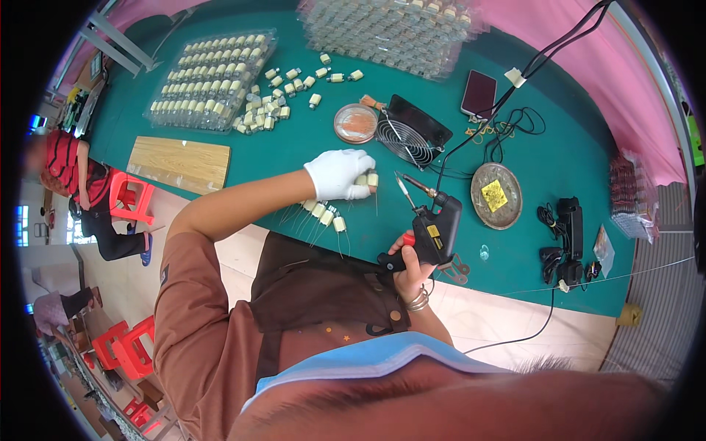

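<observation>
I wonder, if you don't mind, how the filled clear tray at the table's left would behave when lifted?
The tray would probably flex, since its clear plastic looks thin. The cream parts standing in open rows might tumble out if it tilted.

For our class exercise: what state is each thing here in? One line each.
Left hand: gloved, holding cream parts
Right hand: bare, gripping soldering gun
Phone: screen dark
Left tray: loaded
Loose parts: heaped and scattered
Yellow pad: dark-stained
Board: lying flat
Fan: can't tell whether spinning
</observation>
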